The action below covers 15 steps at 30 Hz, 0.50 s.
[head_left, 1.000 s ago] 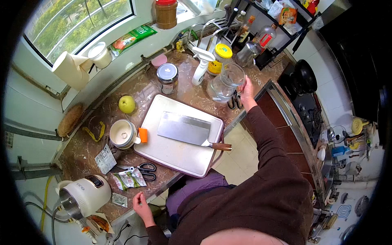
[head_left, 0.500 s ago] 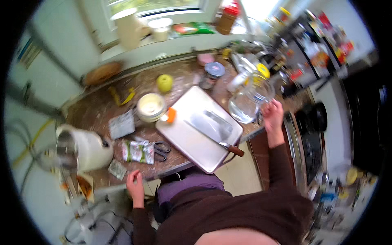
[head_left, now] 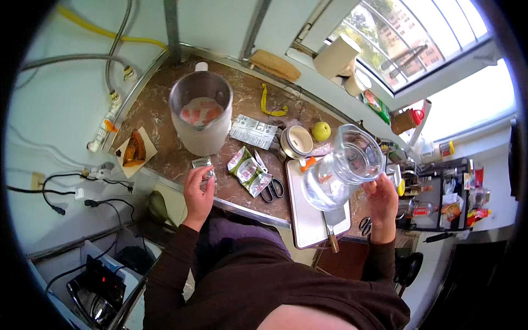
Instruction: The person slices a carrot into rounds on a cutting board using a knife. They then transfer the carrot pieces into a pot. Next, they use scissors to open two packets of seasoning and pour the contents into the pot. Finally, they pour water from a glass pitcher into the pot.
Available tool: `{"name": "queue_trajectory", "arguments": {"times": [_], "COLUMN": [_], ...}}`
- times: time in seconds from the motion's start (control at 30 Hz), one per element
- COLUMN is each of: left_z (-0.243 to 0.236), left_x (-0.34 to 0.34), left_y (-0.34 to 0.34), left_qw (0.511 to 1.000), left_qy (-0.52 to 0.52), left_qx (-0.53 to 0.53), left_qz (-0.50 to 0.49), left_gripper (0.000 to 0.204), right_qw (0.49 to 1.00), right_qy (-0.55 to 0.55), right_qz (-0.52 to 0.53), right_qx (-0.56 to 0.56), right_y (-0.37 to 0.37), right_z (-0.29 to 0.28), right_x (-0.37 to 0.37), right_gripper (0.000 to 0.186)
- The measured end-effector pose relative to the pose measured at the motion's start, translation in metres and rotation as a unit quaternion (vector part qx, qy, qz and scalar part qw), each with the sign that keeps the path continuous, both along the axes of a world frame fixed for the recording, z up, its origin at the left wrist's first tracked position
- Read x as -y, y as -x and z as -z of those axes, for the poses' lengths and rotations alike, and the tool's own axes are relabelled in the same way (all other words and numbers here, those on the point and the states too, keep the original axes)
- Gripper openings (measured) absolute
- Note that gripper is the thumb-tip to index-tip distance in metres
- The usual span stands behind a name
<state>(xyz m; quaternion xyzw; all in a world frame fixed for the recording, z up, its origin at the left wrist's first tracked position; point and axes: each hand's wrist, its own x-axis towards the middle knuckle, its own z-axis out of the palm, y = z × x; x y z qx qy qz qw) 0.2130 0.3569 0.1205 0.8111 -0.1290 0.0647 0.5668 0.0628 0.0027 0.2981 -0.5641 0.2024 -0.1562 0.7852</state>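
My right hand (head_left: 380,201) is closed on the handle of a clear glass pitcher (head_left: 324,187). Tilted toward the left, the pitcher hangs above a white cutting board (head_left: 305,234) and holds clear liquid. On the board a cleaver (head_left: 333,240) with a wooden handle lies partly behind the glass. My left hand (head_left: 198,197) is at the counter's front edge, fingers apart, beside a small silvery packet (head_left: 204,163). Just beyond it stands a white blender-like machine (head_left: 203,137), open at the top, with pale reddish pieces inside.
Scissors (head_left: 273,190), a green-and-white wrapper (head_left: 248,171), a printed foil sheet (head_left: 253,132), a cream bowl (head_left: 297,141), a yellow-green fruit (head_left: 321,131) and a yellow peel (head_left: 266,102) lie on the counter. An orange-brown piece (head_left: 133,149) rests on paper at the left corner.
The view has swung left. My right hand has lifted the pitcher off the counter and carried it left over the board. My left hand has come up to the counter edge.
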Motion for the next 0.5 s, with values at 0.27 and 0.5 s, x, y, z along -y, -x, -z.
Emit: {"name": "queue_trajectory", "arguments": {"times": [0.27, 0.5], "left_z": [0.015, 0.042], "left_x": [-0.061, -0.125], "left_y": [-0.008, 0.0], "left_qw": [0.999, 0.986], "left_qy": [0.029, 0.067], "left_qx": [-0.026, -0.082], "left_qz": [-0.028, -0.129], "left_gripper": [0.022, 0.018], "right_qw": [0.968, 0.894], "right_qy": [0.15, 0.297], "right_qz": [-0.164, -0.275], "right_qx": [-0.117, -0.195], "right_y": [-0.111, -0.166], "right_z": [-0.043, -0.061], "right_x": [-0.096, -0.126], "right_gripper": [0.03, 0.04]}}
